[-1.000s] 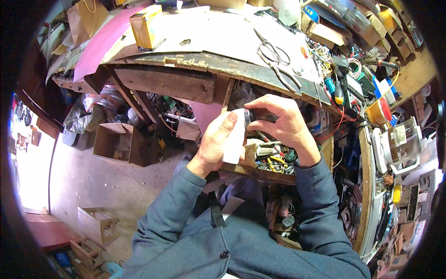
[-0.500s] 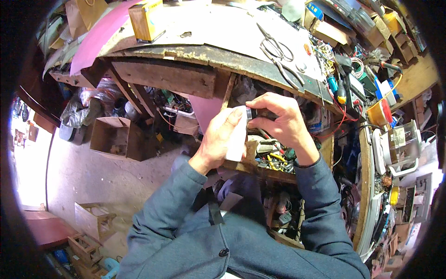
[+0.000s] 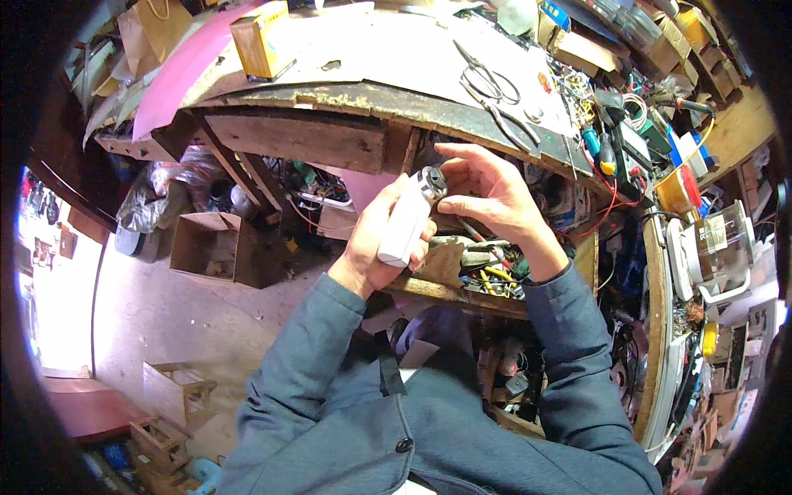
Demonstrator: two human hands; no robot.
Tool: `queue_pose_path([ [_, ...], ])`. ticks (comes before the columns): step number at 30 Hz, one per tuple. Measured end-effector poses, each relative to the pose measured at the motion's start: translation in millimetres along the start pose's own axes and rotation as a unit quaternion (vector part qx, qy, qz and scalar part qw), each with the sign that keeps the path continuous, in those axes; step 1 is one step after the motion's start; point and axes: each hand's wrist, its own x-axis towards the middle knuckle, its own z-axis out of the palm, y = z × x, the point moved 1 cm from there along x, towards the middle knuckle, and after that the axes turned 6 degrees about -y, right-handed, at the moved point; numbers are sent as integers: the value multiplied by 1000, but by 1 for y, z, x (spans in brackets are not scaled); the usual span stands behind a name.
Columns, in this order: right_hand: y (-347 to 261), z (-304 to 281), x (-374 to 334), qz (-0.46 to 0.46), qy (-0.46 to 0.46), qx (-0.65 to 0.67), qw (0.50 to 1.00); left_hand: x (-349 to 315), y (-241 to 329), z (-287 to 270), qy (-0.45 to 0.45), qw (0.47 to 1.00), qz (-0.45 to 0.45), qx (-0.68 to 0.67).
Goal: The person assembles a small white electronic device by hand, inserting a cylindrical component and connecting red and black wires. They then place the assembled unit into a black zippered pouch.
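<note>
My left hand [image 3: 368, 244] is wrapped round a white, block-shaped handheld device [image 3: 403, 228], tilted with its top pointing up and right. At that top sits a round silver end with dark parts inside [image 3: 431, 180]; its exact kind is too small to make out. Close beside this end, my right hand [image 3: 497, 200] holds nothing visible, thumb and fingers spread apart. Below the hands, an open drawer [image 3: 450, 291] holds pliers with yellow handles [image 3: 497, 279] and other mixed tools.
On the bench lie large-looped scissors [image 3: 488, 85] and pliers [image 3: 513, 128]; a yellow box [image 3: 261, 41] stands farther left. Wires and a screwdriver [image 3: 606, 157] crowd the right side. A cardboard box [image 3: 203, 241] is on the floor at left, and a clear-walled appliance [image 3: 719, 247] at right.
My right thumb and fingers have come off the device's round end and spread apart. The left hand has turned the device, so its round end now faces up into view.
</note>
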Motion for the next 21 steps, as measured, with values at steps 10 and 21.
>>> queue_pose_path([
  [10,-4,1,-1,6,7,-46,999,-2,0,8,-1,1000,-16,8],
  [21,1,1,-1,-18,11,-128,992,0,0,4,-25,1000,-13,9],
])
